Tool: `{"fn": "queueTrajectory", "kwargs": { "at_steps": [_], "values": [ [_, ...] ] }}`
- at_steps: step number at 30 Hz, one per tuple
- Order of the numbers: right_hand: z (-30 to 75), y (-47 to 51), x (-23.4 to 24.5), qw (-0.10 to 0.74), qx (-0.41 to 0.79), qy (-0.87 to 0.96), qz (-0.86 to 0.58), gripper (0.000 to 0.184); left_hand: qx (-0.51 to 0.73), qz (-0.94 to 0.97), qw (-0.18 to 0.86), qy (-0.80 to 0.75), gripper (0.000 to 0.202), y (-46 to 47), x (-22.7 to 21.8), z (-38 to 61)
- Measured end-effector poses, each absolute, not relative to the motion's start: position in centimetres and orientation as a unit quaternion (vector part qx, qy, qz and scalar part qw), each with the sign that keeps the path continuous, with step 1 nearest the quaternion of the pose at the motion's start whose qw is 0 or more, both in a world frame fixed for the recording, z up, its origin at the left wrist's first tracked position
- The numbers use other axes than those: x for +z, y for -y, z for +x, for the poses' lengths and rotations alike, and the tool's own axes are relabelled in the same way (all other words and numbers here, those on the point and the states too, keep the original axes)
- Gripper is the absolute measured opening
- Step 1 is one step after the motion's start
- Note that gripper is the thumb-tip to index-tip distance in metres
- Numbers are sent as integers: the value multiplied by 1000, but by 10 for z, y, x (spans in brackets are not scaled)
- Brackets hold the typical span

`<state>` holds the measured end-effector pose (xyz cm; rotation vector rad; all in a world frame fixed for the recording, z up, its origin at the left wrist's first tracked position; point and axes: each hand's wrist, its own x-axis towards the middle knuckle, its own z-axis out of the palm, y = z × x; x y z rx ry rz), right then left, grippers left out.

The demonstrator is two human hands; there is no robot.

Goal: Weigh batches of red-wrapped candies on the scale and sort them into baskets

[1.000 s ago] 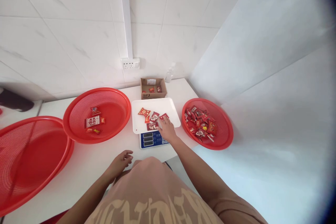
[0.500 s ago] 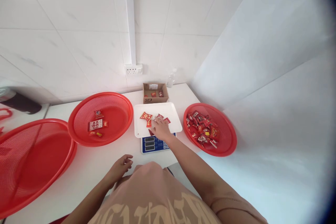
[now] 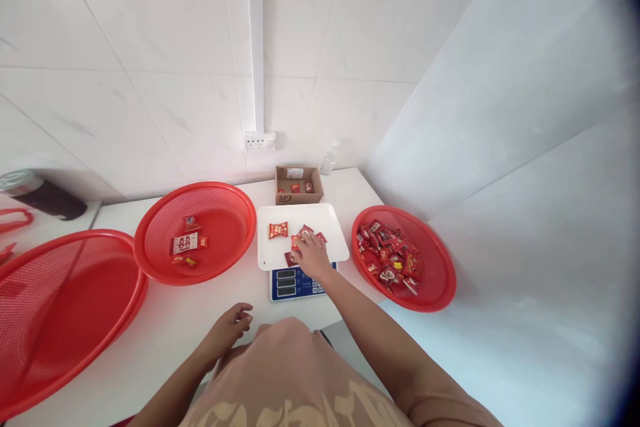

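On the white tray [image 3: 270, 260] of a digital scale [image 3: 287, 285], my right hand [image 3: 311, 255] reaches down with bent fingers onto a small cluster of red candy packets. One red candy packet [image 3: 295, 243] is at its fingertips, partly hidden by them. A darker red packet [image 3: 291, 259] lies just below the fingers, and others show past them. Apart to the left lies a red and gold candy packet [image 3: 279, 230]. My left hand [image 3: 231, 329] hovers near the table's front edge, its fingers loosely curled and apart, holding nothing.
At right stands a red basket [image 3: 445, 280] full of candy packets. Another red basket [image 3: 240, 240] at left holds several packets, beside a larger red basket [image 3: 125, 320]. Behind the tray are a cardboard box [image 3: 299, 199] with packets and a clear bottle [image 3: 328, 161]. A dark bottle [image 3: 50, 197] lies far left.
My right hand has shifted slightly right on the tray, and the red packet at its fingertips has moved away from the red and gold one. My left hand has barely moved.
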<state>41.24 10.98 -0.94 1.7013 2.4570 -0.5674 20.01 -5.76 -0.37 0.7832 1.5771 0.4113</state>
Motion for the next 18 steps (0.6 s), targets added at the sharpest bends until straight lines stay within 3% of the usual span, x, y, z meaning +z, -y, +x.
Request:
{"fn": "queueTrajectory", "kwargs": {
  "at_steps": [9,18],
  "values": [
    [450,-120,-12,60,-175,-772,608,49,171,356,621,-677,55,52,-1,204],
    [462,-122,-6,39,-180,-731,657,22,161,364,619,-677,53,51,0,205]
  ]
}}
